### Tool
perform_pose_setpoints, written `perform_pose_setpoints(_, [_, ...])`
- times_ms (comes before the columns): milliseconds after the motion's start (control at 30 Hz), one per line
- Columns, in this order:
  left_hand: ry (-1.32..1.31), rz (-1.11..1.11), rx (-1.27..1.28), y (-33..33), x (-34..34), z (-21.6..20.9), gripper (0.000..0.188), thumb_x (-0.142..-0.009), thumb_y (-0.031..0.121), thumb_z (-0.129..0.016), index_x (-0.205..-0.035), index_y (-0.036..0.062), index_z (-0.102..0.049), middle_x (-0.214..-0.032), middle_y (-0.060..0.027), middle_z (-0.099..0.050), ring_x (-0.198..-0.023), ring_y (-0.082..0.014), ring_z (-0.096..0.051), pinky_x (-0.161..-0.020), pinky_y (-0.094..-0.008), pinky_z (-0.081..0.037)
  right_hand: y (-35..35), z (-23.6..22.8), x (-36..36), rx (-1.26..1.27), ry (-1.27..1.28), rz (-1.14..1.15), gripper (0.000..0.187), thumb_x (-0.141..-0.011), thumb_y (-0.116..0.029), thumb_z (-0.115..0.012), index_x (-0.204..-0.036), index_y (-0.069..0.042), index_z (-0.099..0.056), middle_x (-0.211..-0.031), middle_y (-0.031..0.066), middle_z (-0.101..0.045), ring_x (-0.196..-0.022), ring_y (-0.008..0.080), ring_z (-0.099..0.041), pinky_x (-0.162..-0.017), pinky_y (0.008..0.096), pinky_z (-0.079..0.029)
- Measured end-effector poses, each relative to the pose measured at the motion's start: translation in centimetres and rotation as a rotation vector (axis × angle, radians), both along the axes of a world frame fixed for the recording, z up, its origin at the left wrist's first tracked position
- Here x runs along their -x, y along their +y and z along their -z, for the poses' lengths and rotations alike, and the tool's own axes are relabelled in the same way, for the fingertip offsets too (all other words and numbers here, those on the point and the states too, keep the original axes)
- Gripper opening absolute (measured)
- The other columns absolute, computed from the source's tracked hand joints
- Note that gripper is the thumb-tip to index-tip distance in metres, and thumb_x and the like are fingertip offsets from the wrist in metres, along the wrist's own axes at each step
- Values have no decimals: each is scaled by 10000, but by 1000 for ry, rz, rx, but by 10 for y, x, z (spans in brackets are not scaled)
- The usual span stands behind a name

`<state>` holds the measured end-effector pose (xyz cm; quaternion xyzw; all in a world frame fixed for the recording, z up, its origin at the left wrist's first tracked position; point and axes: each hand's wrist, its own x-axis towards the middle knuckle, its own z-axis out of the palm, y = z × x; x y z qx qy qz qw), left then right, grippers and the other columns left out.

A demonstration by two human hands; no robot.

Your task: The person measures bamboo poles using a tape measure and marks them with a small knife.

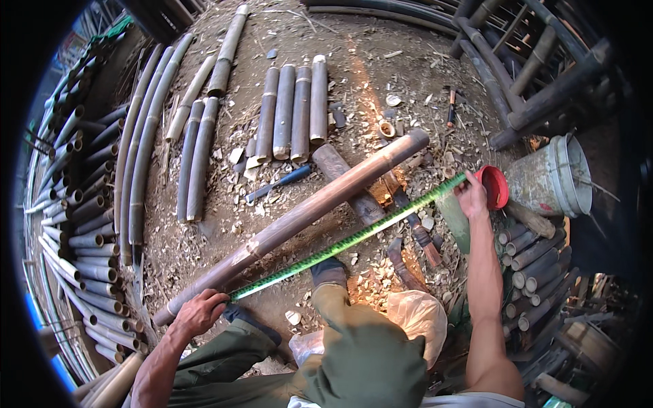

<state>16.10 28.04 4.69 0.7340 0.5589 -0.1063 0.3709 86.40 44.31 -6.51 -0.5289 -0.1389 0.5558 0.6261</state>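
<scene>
Tape (354, 234), green and straight, runs beside the long pole (313, 211), its ends pinched by your left hand (201, 309) and right hand (471, 194), apparently to keep it taut; a short log (366, 206) under the pole seems to prop it.

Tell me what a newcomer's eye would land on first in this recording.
Most likely the bright green strip, running straight across the middle from the left hand to the right hand. Just beyond it, the long brown bamboo pole slants across the ground. The red container next to the right hand also stands out, beside the pale, dirty bucket at the right.
</scene>
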Motion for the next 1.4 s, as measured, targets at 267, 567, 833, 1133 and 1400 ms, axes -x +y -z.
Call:
perform_pose_setpoints(267, [43,-127,-89,29,18,-20,302,-993,300,-515,-1157,126,-699,-1092,-156,-642,-995,-361,-639,-881,-418,-509,-64,22,117,217,-1066,-755,623,-867,-505,-664,-1213,3,-562,-943,212,-648,-874,296,-672,-784,416,-550])
perform_pose_setpoints(567, [-15,-98,-87,60,16,11,314,-986,299,-506,-1162,126,-700,-1102,-176,-648,-1016,-365,-639,-897,-421,-505,-228,69,160,333,-1560,-877,727,-725,-201,-693,-1369,-18,-410,-1141,222,-500,-1077,403,-517,-892,502,-471])
perform_pose_setpoints(833, [-16,-60,-91,63,19,16,308,-979,312,-517,-1156,147,-708,-1087,-138,-655,-991,-343,-644,-873,-415,-516,-227,47,177,362,-1529,-683,680,-706,-135,-606,-1366,-60,-462,-1066,212,-607,-1022,388,-555,-895,475,-470])
perform_pose_setpoints(1133, [-37,-112,-78,61,36,39,317,-990,364,-511,-1153,181,-712,-1130,-112,-651,-1022,-316,-644,-891,-403,-517,-216,18,190,203,-1226,-529,444,-967,-191,-505,-1358,13,-458,-997,181,-632,-817,292,-649,-775,405,-525])
perform_pose_setpoints(1400, [-56,-92,-60,66,43,49,320,-993,341,-500,-1176,169,-698,-1124,-137,-648,-1022,-341,-639,-895,-416,-514,-174,-6,231,43,-892,-444,414,-1023,-166,-478,-1401,-6,-427,-965,78,-619,-639,116,-608,-594,262,-523])
